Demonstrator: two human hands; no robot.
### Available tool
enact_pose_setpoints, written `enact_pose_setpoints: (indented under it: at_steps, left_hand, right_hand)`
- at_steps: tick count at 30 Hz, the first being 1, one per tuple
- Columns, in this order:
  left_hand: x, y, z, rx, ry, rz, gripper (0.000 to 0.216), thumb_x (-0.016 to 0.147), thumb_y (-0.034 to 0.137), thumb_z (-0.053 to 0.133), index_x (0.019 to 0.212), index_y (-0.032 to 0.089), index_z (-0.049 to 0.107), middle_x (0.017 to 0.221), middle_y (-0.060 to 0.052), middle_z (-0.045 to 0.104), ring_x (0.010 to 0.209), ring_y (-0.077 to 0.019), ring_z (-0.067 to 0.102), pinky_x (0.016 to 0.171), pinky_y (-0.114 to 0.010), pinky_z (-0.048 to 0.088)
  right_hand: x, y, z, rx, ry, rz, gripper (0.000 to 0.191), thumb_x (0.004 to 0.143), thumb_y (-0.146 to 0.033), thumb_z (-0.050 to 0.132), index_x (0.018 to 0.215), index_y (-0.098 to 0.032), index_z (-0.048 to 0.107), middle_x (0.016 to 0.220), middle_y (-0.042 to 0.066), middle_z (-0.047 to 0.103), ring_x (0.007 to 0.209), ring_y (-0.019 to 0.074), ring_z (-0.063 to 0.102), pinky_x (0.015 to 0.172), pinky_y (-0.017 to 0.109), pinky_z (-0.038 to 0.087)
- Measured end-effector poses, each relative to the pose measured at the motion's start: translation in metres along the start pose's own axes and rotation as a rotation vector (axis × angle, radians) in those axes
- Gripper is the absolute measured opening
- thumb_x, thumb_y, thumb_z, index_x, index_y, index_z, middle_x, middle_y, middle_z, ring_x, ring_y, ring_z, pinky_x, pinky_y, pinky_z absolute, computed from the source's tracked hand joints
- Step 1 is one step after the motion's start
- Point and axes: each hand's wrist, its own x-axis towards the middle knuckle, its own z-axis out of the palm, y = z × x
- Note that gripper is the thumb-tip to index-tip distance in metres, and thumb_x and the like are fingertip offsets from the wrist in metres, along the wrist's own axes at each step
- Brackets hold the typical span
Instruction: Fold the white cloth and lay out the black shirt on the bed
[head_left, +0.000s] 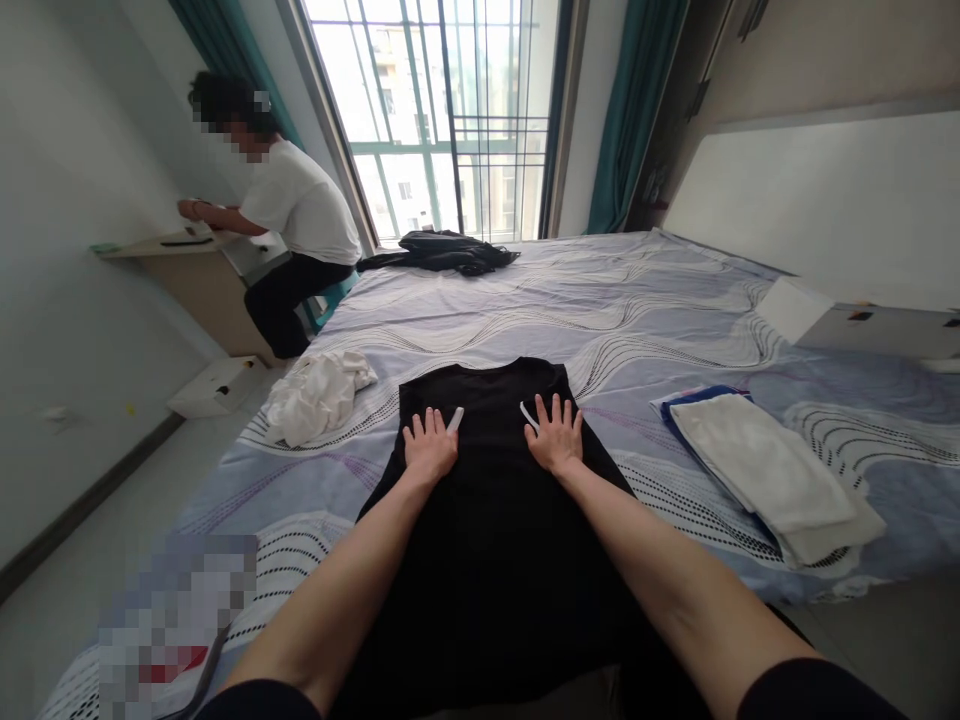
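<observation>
A black garment lies spread flat on the bed in front of me, its top end pointing toward the window. My left hand rests flat on it with fingers spread, beside a white drawstring end. My right hand lies flat on the garment too, fingers apart, next to the other white drawstring end. Neither hand holds anything.
A crumpled white cloth lies at the bed's left edge. Folded white and blue items sit to the right. A dark heap of clothes lies at the far end. A person sits at a desk on the left.
</observation>
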Motion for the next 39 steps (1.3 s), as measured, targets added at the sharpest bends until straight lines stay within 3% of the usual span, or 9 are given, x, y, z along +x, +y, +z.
enact_pose_setpoints:
  at_steps: [9,16,19,22,28,31,34,37,39]
  left_hand:
    - [-0.144,0.036,-0.003,-0.013,0.091,0.185,0.063,0.103,0.043,0.032,0.158,0.013,0.037,0.167,-0.014,0.026,0.154,-0.0378,0.024,0.121,-0.062,0.028]
    - [-0.250,-0.003,-0.018,-0.026,0.046,0.354,0.059,0.101,0.046,0.037,0.159,0.032,0.036,0.169,-0.006,0.027,0.155,-0.0363,0.024,0.118,-0.065,0.026]
    - [-0.270,-0.037,-0.026,0.014,0.100,0.123,0.073,0.098,0.054,0.036,0.156,0.010,0.040,0.163,-0.023,0.035,0.149,-0.0414,0.033,0.115,-0.063,0.032]
    - [-0.269,-0.074,-0.039,0.007,0.101,-0.189,0.087,0.093,0.063,0.034,0.140,-0.010,0.049,0.140,-0.036,0.053,0.130,-0.0449,0.052,0.101,-0.054,0.046]
    - [-0.260,-0.133,-0.055,-0.333,-0.277,-0.474,0.048,0.085,0.059,0.041,0.098,0.020,0.066,0.091,-0.013,0.075,0.090,-0.0340,0.071,0.078,-0.041,0.053]
    - [-0.258,-0.141,-0.056,-0.320,-0.210,-0.460,0.050,0.085,0.060,0.039,0.099,0.020,0.066,0.091,-0.013,0.074,0.087,-0.0342,0.071,0.079,-0.044,0.054]
    - [-0.227,-0.129,-0.054,-0.292,0.064,-0.273,0.060,0.087,0.056,0.035,0.118,0.014,0.065,0.113,-0.018,0.071,0.109,-0.0358,0.066,0.099,-0.048,0.050]
    - [-0.151,-0.110,-0.052,-0.364,0.175,-0.110,0.061,0.092,0.049,0.032,0.131,0.011,0.059,0.135,-0.018,0.064,0.129,-0.0312,0.057,0.113,-0.042,0.042]
    - [-0.084,-0.102,-0.053,-0.367,0.094,-0.171,0.059,0.094,0.044,0.034,0.137,0.009,0.055,0.141,-0.018,0.061,0.134,-0.0281,0.054,0.114,-0.037,0.041]
  right_hand:
    - [-0.086,0.004,-0.010,0.027,-0.060,-0.218,0.064,0.105,-0.045,0.034,0.163,-0.019,0.027,0.170,0.010,0.018,0.157,0.0334,0.013,0.125,0.058,0.010]
    - [-0.227,0.038,-0.031,0.032,-0.134,-0.426,0.064,0.103,-0.050,0.038,0.164,-0.033,0.024,0.172,0.004,0.012,0.157,0.0339,0.011,0.123,0.061,0.013]
    - [-0.254,0.070,-0.037,0.034,-0.003,-0.176,0.072,0.099,-0.052,0.045,0.163,-0.021,0.029,0.168,0.015,0.024,0.153,0.0396,0.024,0.120,0.064,0.021]
    - [-0.246,0.113,-0.047,0.109,0.075,0.275,0.077,0.093,-0.051,0.053,0.150,0.000,0.045,0.142,0.030,0.054,0.131,0.0416,0.052,0.106,0.052,0.043]
    - [-0.212,0.174,-0.070,0.326,-0.360,0.358,0.029,0.091,-0.041,0.054,0.092,-0.020,0.074,0.083,0.006,0.074,0.087,0.0263,0.071,0.074,0.032,0.049]
    - [-0.208,0.169,-0.065,0.195,-0.275,0.305,0.024,0.086,-0.029,0.057,0.096,-0.018,0.075,0.095,0.011,0.074,0.097,0.0295,0.070,0.085,0.036,0.051]
    - [-0.188,0.137,-0.049,0.181,0.019,0.095,0.045,0.088,-0.023,0.052,0.129,-0.011,0.066,0.132,0.019,0.064,0.129,0.0334,0.056,0.108,0.042,0.044]
    - [-0.130,0.099,-0.039,0.318,0.134,-0.022,0.056,0.096,-0.031,0.047,0.146,-0.007,0.051,0.152,0.019,0.048,0.146,0.0312,0.039,0.120,0.042,0.034]
    - [-0.072,0.082,-0.039,0.370,0.070,0.107,0.060,0.099,-0.037,0.046,0.149,-0.004,0.046,0.153,0.020,0.048,0.144,0.0293,0.043,0.119,0.038,0.035]
